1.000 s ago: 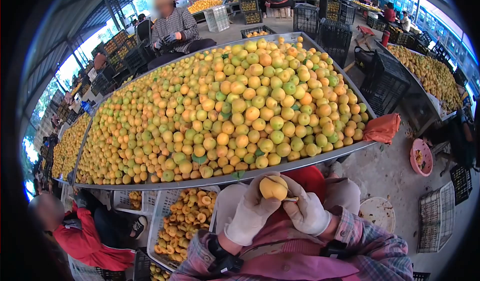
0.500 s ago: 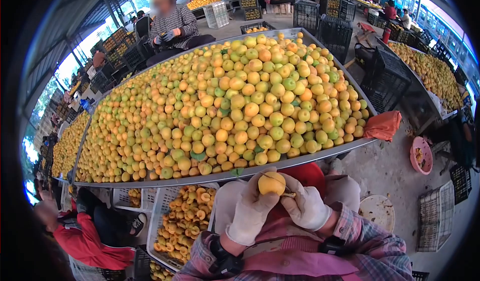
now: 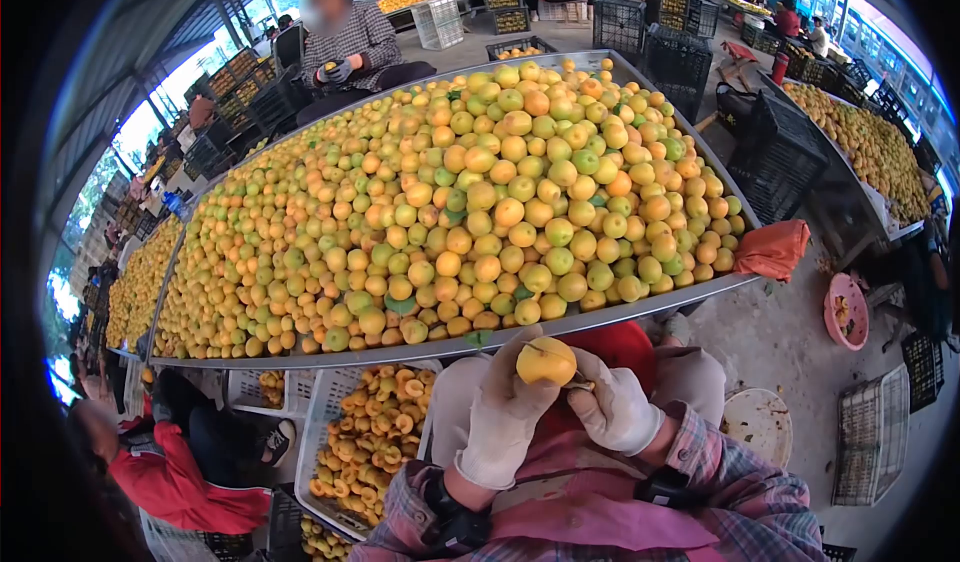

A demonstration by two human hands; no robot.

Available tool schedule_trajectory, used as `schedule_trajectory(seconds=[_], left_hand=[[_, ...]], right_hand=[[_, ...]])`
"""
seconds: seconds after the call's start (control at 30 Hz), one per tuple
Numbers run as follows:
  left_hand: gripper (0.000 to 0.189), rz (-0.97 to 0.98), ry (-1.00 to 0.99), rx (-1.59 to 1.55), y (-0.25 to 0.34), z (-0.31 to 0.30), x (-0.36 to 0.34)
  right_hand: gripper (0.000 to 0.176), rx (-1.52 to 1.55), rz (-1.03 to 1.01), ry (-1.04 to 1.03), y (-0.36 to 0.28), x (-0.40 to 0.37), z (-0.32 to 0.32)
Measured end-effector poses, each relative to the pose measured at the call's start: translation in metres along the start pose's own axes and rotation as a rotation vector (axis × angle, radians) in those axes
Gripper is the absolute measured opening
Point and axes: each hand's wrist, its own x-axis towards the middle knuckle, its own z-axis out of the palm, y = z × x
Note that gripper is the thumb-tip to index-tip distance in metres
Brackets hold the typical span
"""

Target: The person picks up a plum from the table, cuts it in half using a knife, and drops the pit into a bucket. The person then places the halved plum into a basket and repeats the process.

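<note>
Gloved in white, my left hand [image 3: 505,412] is closed around a yellow-orange fruit [image 3: 546,360] just below the table's front edge. My right hand [image 3: 612,406], also gloved, is beside it, with its fingers pinched on a small tool [image 3: 580,385] whose tip meets the fruit's lower right side. A thin dark line runs across the fruit. Most of the tool is hidden by the fingers. Beyond both hands, a large heap of whole fruits [image 3: 440,212] lies on the metal-rimmed table [image 3: 640,309].
A white crate [image 3: 313,432] at my left holds halved fruits. The red bucket [image 3: 615,347] is partly behind my hands. An orange cloth [image 3: 772,250] hangs at the table corner. Co-workers sit across the table [image 3: 350,37] and at left [image 3: 190,482]. A pink basin [image 3: 845,310] is at right.
The view has shifted slightly. The fruit has turned a little in my left hand, and the line across it sits differently. Both hands remain at the fruit.
</note>
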Motion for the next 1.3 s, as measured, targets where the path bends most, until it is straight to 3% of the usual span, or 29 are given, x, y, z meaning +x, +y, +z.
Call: schedule_trajectory(seconds=[0.13,0.2,0.43,0.5,0.6,0.73,0.8,1.03,1.1,1.23,1.3], left_hand=[[0.048,-0.008,-0.049,0.069,-0.002,-0.005,-0.004],[0.043,-0.040,0.059,0.134,-0.004,0.000,-0.007],[0.039,-0.090,0.065,0.139,-0.012,-0.007,-0.003],[0.040,0.132,-0.032,0.818,0.007,-0.008,0.000],[0.042,0.172,-0.018,0.958,0.017,-0.008,0.004],[0.033,0.149,0.048,0.748,0.007,-0.005,0.006],[0.039,0.088,0.020,0.414,-0.005,-0.013,0.004],[0.044,0.064,0.045,0.760,0.003,-0.015,0.007],[0.042,0.357,0.022,1.145,-0.001,-0.021,0.014],[0.041,0.267,0.051,1.021,-0.003,-0.019,0.014],[0.040,0.321,0.086,0.995,0.002,-0.017,0.014]], right_hand=[[0.053,-0.034,0.043,-0.052,0.000,-0.003,0.005],[0.058,-0.018,-0.008,0.019,0.001,-0.004,0.009],[0.060,-0.043,0.021,-0.008,-0.002,-0.004,0.004],[0.060,-0.076,-0.005,-0.094,-0.002,-0.002,-0.003],[0.062,-0.088,0.006,-0.119,0.001,-0.002,-0.005],[0.063,-0.063,-0.009,-0.034,0.007,-0.005,0.009],[0.063,-0.078,0.004,-0.039,0.006,-0.003,0.011],[0.061,-0.196,0.026,-0.103,0.005,-0.001,0.010],[0.062,-0.221,0.045,-0.132,0.006,0.000,0.009],[0.062,-0.113,0.031,-0.057,0.012,-0.002,0.019],[0.062,-0.134,0.037,-0.070,0.010,0.001,0.021]])
